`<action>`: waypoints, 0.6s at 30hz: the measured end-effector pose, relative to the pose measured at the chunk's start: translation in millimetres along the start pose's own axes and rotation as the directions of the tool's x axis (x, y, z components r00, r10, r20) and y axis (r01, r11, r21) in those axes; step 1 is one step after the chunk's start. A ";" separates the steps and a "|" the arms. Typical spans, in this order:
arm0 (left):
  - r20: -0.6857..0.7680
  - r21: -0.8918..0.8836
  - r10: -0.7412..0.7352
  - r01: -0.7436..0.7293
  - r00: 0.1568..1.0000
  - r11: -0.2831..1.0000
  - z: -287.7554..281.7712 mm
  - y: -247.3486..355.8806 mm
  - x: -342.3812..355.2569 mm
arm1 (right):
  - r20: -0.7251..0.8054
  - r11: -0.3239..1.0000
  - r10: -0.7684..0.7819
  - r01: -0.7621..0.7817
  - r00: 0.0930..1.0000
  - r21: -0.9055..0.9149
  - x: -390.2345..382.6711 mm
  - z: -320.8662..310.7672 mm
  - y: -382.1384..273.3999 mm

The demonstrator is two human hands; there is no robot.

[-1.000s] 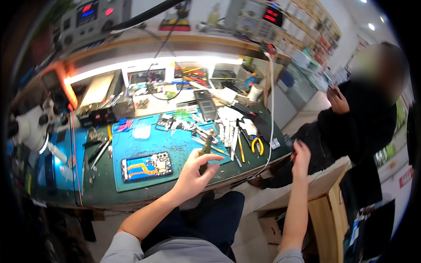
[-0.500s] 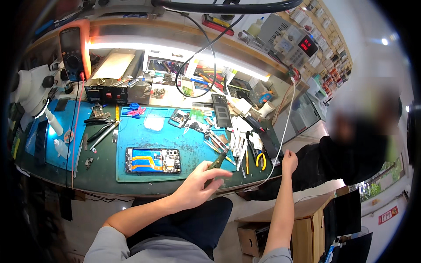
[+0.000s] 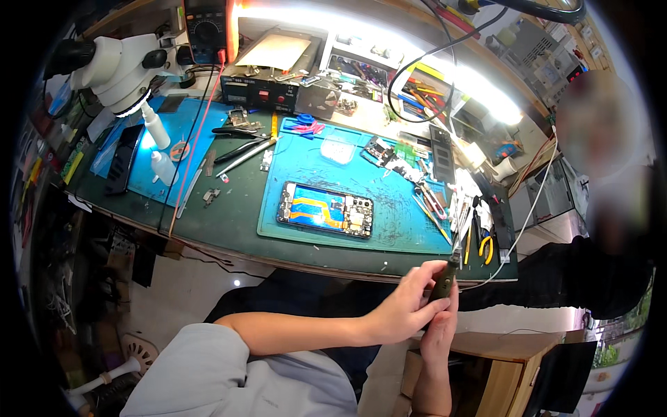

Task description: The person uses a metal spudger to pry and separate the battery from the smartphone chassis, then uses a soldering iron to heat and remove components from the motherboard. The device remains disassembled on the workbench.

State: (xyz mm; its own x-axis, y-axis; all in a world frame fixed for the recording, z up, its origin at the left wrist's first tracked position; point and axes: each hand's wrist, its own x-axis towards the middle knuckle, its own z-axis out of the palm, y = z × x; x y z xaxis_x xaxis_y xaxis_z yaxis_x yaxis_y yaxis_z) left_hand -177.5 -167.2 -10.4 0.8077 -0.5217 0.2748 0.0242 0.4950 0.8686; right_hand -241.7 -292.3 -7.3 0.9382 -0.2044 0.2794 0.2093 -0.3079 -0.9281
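Note:
In front of the bench's near edge, both my hands are on a dark green handheld tool [image 3: 443, 283] with a slim metal tip pointing toward the bench. The fingers of my left hand [image 3: 410, 302] close round its body from the left. My right hand [image 3: 439, 332] grips its lower end from beneath, its fingers partly hidden. To the left on the blue mat [image 3: 389, 229] lies an opened phone [image 3: 325, 210], with orange flex cables and a bare circuit board showing. Beyond the tool's tip are yellow-handled pliers [image 3: 486, 249] and several thin hand tools.
A white microscope [image 3: 114, 73] stands at the left, near two white bottles [image 3: 163, 167] and a dark phone [image 3: 125, 160]. Loose phone parts [image 3: 396, 160] lie on the mat. A white cable [image 3: 531, 229] hangs at the right, where another person [image 3: 590, 278] is.
The tool in my left hand has moved right and away from the mat. My right hand has left the bench's right edge and joined it on the tool. The view has shifted left.

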 end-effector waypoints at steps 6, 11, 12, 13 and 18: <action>0.136 0.669 0.206 -0.243 0.969 0.702 -73.9 41.3 -26.2 | 0.161 0.916 0.401 -0.391 0.902 -0.090 -2.8 -34.0 -30.6; -0.015 0.984 0.304 -0.040 0.953 0.176 -199.9 103.7 -44.7 | 0.114 0.792 0.222 -0.111 0.968 -0.601 48.8 -74.0 -61.9; -0.059 0.991 0.304 0.019 0.951 0.133 -212.1 108.6 -44.2 | 0.153 0.717 0.144 0.003 0.978 -0.697 60.0 -77.2 -67.1; -0.046 0.993 0.267 0.014 0.963 0.121 -215.3 110.4 -39.7 | 0.204 0.633 0.039 0.134 0.978 -0.762 71.3 -75.5 -72.4; 0.033 0.997 0.084 -0.039 0.996 0.065 -214.1 121.7 -19.4 | 0.471 0.410 -0.034 0.442 0.881 -0.798 137.1 -53.9 -83.7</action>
State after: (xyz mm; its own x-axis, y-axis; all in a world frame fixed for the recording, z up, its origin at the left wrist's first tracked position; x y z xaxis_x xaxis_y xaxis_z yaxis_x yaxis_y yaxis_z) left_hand -64.2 51.9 1.6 0.7867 -0.5011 0.3607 -0.6174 -0.6402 0.4572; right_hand -145.5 -344.6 121.9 0.9497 0.2680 0.1622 0.2807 -0.9579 -0.0605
